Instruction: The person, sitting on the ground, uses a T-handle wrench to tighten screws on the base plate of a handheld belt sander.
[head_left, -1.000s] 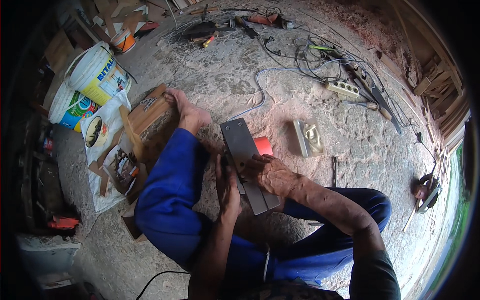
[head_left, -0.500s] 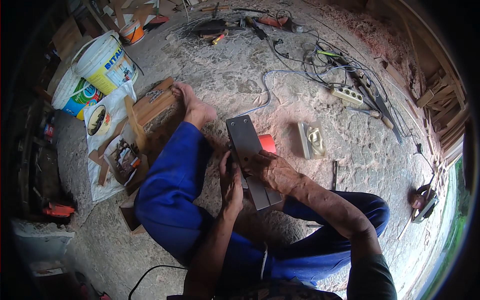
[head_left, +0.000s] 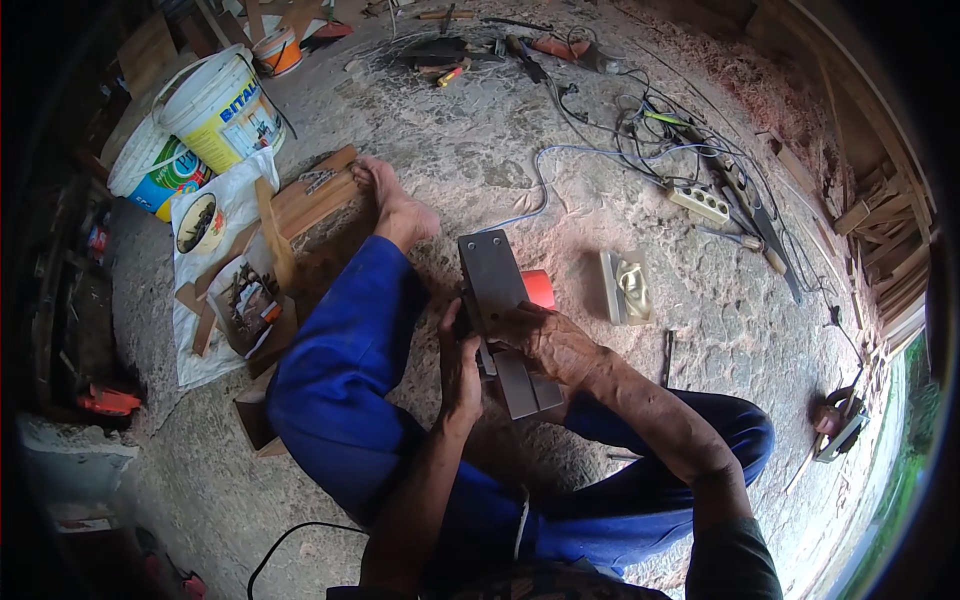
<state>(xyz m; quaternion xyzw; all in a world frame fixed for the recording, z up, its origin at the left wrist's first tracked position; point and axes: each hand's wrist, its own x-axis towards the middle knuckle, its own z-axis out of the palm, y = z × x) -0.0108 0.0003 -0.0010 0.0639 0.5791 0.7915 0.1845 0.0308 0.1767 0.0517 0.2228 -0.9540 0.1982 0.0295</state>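
Observation:
Between my bent legs is what looks like an upturned electric planer, with a long dark grey metal sole (head_left: pixel 490 265) and a red body (head_left: pixel 538 290). My left hand (head_left: pixel 458 365) is closed round the sole's left side, thumb against it. My right hand (head_left: pixel 555 345) grips across the sole from the right, fingers bent over its middle; what lies under those fingertips is hidden. To the right sits a small pale box (head_left: pixel 626 287) with a cream, crumpled-looking item in it. My bare left foot (head_left: pixel 398 208) rests beyond the planer.
Two buckets (head_left: pixel 215 110), a white sack (head_left: pixel 195 330) and wood offcuts (head_left: pixel 315 200) lie left. Tangled cords, a power strip (head_left: pixel 698 200) and hand tools (head_left: pixel 768 240) lie upper right. A power tool (head_left: pixel 840 425) is at far right, stacked wood (head_left: pixel 890 240) along the edge.
Both hands stay on the planer, which appears slightly straighter and shifted right since a second ago. The whole view has shifted a little as the camera moved.

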